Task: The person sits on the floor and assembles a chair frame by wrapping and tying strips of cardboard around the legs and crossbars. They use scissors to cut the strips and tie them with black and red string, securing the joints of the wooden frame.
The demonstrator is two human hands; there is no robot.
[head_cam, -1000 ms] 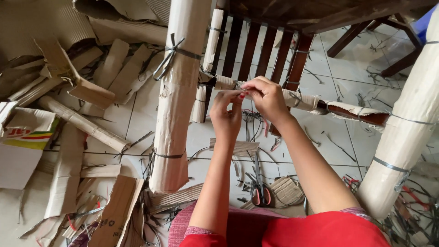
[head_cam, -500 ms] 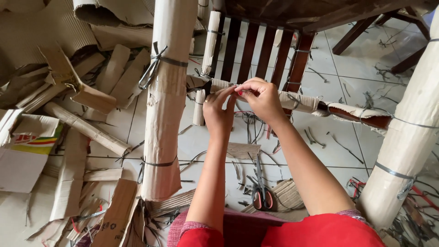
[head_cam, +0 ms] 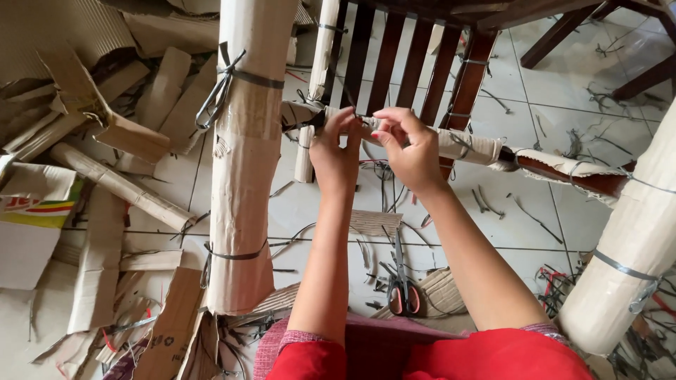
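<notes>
Both hands meet at about 12 o'clock from the body, on a cardboard-wrapped rail [head_cam: 465, 146] of an upturned dark wooden chair [head_cam: 415, 63]. The wrap sits round the rail as padding, and dark strap ties hold it on, so the hands work right where the wrap's end needs cinching.

Left hand [head_cam: 334, 151]: fingers curled up round the wrap near its 9 o'clock end, thumb & fingertips pressed together on a thin dark strap [head_cam: 359, 118]; looks like a pinch, tho the strap end is too small to trace.

Right hand [head_cam: 412, 151]: knuckles up, thumb & forefinger closed tight in a pinch on the same strap/wrap edge, just beside the left fingertips, touching or nearly. The other fingers are tucked in, not spread.

Around: a tall cardboard-wrapped leg [head_cam: 243, 162] at 10 o'clock, tied w/ two straps, prob. already bound. Another wrapped leg [head_cam: 627, 253] at 3 o'clock, also strapped. Orange-handled scissors [head_cam: 401, 288] lie on the tile floor [head_cam: 521, 225] at 6 o'clock of the hands, near the lap, handy for trimming. Cardboard offcuts [head_cam: 105, 141] heaped at 9 o'clock; strap snippets scattered on the tiles
</notes>
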